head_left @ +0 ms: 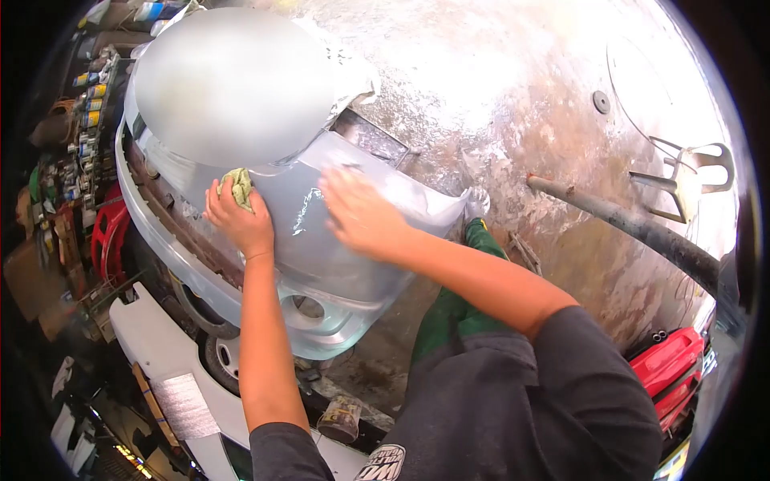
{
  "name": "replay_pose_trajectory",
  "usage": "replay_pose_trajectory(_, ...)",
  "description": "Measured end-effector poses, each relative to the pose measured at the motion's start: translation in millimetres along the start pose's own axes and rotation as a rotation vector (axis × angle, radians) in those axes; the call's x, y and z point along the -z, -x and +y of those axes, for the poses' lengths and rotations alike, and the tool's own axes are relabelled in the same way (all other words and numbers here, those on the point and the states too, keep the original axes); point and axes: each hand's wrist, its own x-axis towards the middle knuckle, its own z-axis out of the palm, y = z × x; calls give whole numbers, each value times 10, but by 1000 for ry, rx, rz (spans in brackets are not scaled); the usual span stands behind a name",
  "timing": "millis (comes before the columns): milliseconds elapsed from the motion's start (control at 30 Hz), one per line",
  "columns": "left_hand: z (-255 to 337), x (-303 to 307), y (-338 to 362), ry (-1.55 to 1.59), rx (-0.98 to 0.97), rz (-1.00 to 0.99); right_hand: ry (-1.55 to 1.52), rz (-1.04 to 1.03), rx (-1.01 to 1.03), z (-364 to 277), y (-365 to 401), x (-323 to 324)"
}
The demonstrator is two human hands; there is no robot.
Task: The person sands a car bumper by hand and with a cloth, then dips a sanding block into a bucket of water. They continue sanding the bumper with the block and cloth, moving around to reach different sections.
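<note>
A grey car bumper (321,260) lies in front of me, with a wet, shiny streak on its surface and a round opening near its lower end. My left hand (239,220) is closed around a crumpled yellow-green cloth (238,186) at the bumper's upper edge. Fingers stretched out and a little smeared by motion, my right hand (359,212) lies over the grey surface, palm side down. A large blurred patch hides the far part of the bumper.
Shelves with several cans (95,104) stand at the left. Below them are a white car panel (156,329) and a dirty bucket (340,418). A long metal pipe (618,216), a stool (682,180) and red parts (667,361) are at the right on the stained floor (513,104).
</note>
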Motion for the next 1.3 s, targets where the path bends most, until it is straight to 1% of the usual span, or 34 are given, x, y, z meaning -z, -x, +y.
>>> replay_pose_trajectory(67,-15,-9,3,0,6,13,18,-11,-28,-213,-590,-83)
replay_pose_trajectory(100,-16,-8,-2,4,7,10,27,-16,-47,-265,-713,-135)
replay_pose_trajectory(133,-11,-15,-18,12,7,13,-4,10,-46,-252,-664,-143)
replay_pose_trajectory(200,7,6,-4,-6,10,6,-57,53,-38,-181,-416,-112)
replay_pose_trajectory(267,18,-2,-4,-14,21,6,-69,-46,-62,-35,157,37)
replay_pose_trajectory(300,19,-10,-1,-14,26,5,-37,-64,-103,9,499,101)
replay_pose_trajectory(333,12,-18,5,-15,31,5,-5,-81,-141,17,702,140)
replay_pose_trajectory(367,9,-30,9,-22,33,21,-6,-53,-171,-23,677,119)
replay_pose_trajectory(433,28,-51,19,-32,18,38,-16,11,-254,-209,544,-8)
replay_pose_trajectory(500,12,-81,14,-38,10,46,-110,81,-184,-321,-47,-184)
replay_pose_trajectory(533,-1,-80,26,-44,8,47,-84,119,-172,-397,-404,-219)
replay_pose_trajectory(567,-15,-64,42,-41,4,33,-59,157,-167,-453,-599,-226)
replay_pose_trajectory(633,-4,-57,-14,-25,2,24,-105,129,-146,-391,-552,-209)
replay_pose_trajectory(667,4,-41,-18,-24,-12,23,-126,113,-138,-361,-502,-185)
replay_pose_trajectory(700,23,-11,-20,-25,-22,27,-120,93,-136,-285,-251,-135)
replay_pose_trajectory(800,51,-1,-26,-30,-36,43,-19,-1,-159,77,857,-57)
replay_pose_trajectory(900,80,-4,-12,-54,-25,51,62,36,-245,25,1085,-114)
replay_pose_trajectory(933,84,-3,-15,-66,-25,47,65,82,-209,-27,902,-193)
replay_pose_trajectory(967,73,-19,-21,-61,-25,54,67,127,-171,-104,543,-286)
replay_pose_trajectory(1033,19,-64,4,-55,-29,59,12,124,-154,-289,-214,-308)
replay_pose_trajectory(1133,-27,-79,-11,-9,-22,45,156,119,-93,-327,-559,-373)
replay_pose_trajectory(1167,-36,-78,-6,-17,-31,40,112,96,-72,-291,-420,-322)
replay_pose_trajectory(1233,-48,-67,1,-30,-42,37,33,50,-25,-100,248,-221)
replay_pose_trajectory(1300,1,-34,-4,-28,-38,45,112,-59,-92,13,994,-123)
